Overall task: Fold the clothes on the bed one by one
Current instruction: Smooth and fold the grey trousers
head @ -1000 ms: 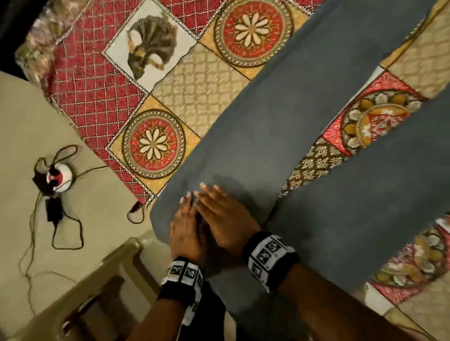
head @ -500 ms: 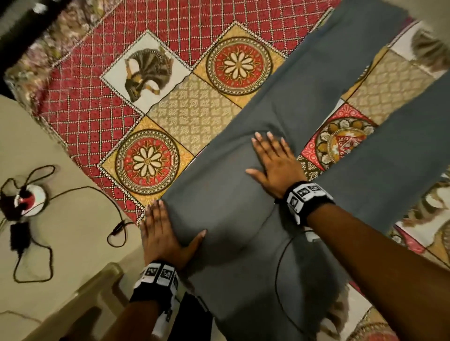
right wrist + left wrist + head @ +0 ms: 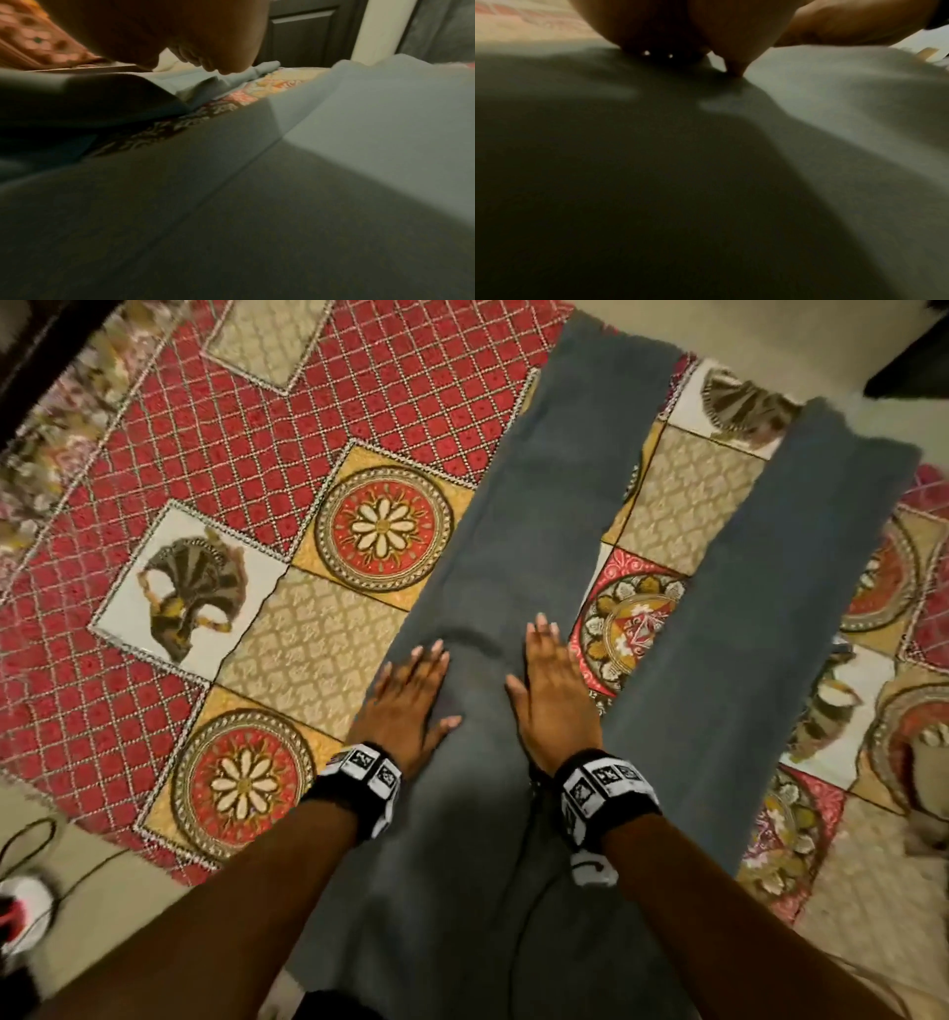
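Observation:
Grey-blue trousers (image 3: 518, 516) lie spread flat on the patterned bedspread (image 3: 215, 433), their two legs running away from me in a V. My left hand (image 3: 411, 690) presses flat on the left leg near its outer edge, fingers straight. My right hand (image 3: 552, 685) presses flat on the same leg near its inner edge, beside the gap between the legs. The right leg (image 3: 770, 588) lies untouched. Both wrist views show only grey cloth (image 3: 731, 182) (image 3: 282, 203) close under the palms.
The bedspread's near left edge (image 3: 169, 865) ends above a beige floor, where a white and red device (image 3: 25, 911) with black cables sits. A dark door (image 3: 303, 30) stands beyond the bed's far side.
Both hands have slid up the left trouser leg away from me, from the waist area to side by side on the leg. The view has swung to show both legs.

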Motion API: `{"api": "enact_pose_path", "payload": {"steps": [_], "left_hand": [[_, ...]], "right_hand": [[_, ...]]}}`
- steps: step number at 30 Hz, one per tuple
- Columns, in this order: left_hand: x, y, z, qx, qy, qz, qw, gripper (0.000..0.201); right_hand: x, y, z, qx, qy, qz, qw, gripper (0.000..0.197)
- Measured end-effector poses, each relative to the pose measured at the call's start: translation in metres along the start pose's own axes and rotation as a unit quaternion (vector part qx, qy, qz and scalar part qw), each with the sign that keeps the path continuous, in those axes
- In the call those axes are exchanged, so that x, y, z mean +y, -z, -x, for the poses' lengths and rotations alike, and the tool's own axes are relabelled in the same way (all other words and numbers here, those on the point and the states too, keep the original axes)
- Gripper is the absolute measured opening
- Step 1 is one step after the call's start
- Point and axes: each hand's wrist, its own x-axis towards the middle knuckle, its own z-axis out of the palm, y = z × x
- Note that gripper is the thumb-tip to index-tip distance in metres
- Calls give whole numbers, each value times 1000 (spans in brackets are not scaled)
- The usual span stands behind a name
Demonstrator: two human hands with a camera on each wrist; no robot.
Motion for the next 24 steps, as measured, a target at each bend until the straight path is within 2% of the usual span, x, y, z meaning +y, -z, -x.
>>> {"api": "enact_pose_path", "payload": {"steps": [4, 6, 9, 10, 12, 14, 16, 19, 24], "left_hand": [[-29, 6, 18, -23, 0, -40, 999, 88], [-32, 12, 17, -37, -15, -32, 999, 88], [-29, 25, 13, -40, -29, -8, 999, 78], [-28, 31, 9, -33, -49, 3, 998, 73], [-23, 43, -9, -3, -106, 5, 994, 65], [-22, 52, -40, 14, -139, -26, 990, 62], [-25, 57, -72, -8, -122, -57, 991, 63], [-39, 59, -92, -10, -110, -84, 990, 70], [-44, 71, -103, -27, -93, -111, 989, 83]], "right_hand": [[30, -5, 13, -51, -17, 113, 992, 92], [41, 3, 16, -40, -73, 128, 988, 97], [27, 20, 11, 24, -153, 84, 984, 88], [12, 23, 8, 57, -154, 79, 983, 81], [-31, 15, 5, 108, -105, 74, 986, 67], [-75, -11, 4, 85, -67, 32, 994, 65], [-91, -40, 0, 67, -91, 17, 993, 67], [-77, -51, -3, 32, -122, 34, 991, 63], [-58, -31, 3, 57, -231, 36, 971, 85]]}}
